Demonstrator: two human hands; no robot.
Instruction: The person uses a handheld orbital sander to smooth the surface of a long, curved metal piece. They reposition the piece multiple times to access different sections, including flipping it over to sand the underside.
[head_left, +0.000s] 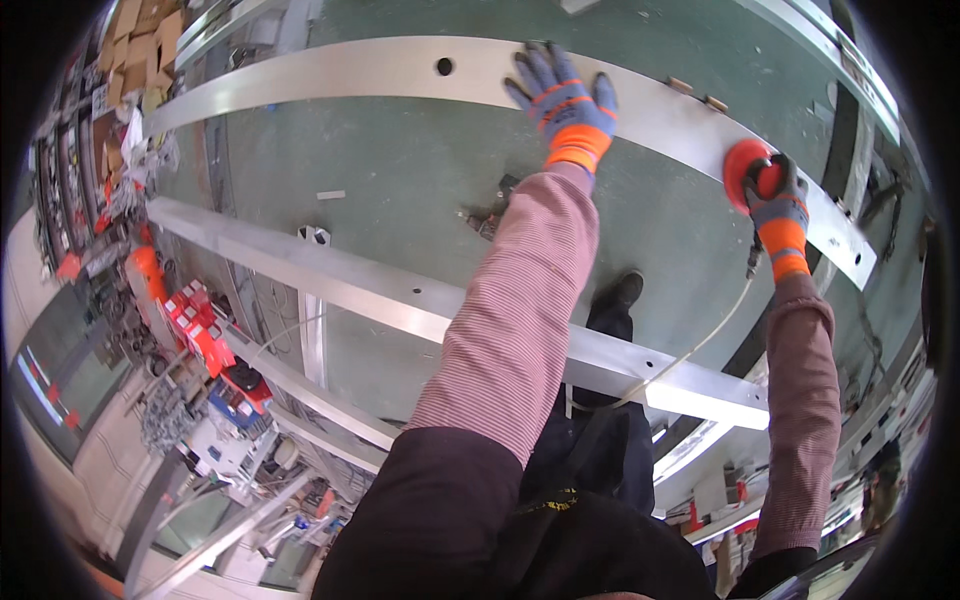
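Observation:
A long, flat silvery metal bar (330, 76) with a round hole runs across the far side. My left hand (572, 110), in a grey and orange glove, lies flat on it with fingers spread. Farther right, my right hand (780, 205), gloved alike, is wrapped round a red round-headed sander (741, 172). The sander's disc rests against the bar near its right end; its underside is hidden. From the tool a thin pale hose (738, 305) trails down towards my body.
A second metal beam (385, 298) crosses nearer to me, above my legs. A dark tool (490, 215) lies on the green floor (390, 160) between the bars. Red boxes (197, 325) and assorted hardware crowd the left. Cardboard boxes (140, 50) are stacked at far left.

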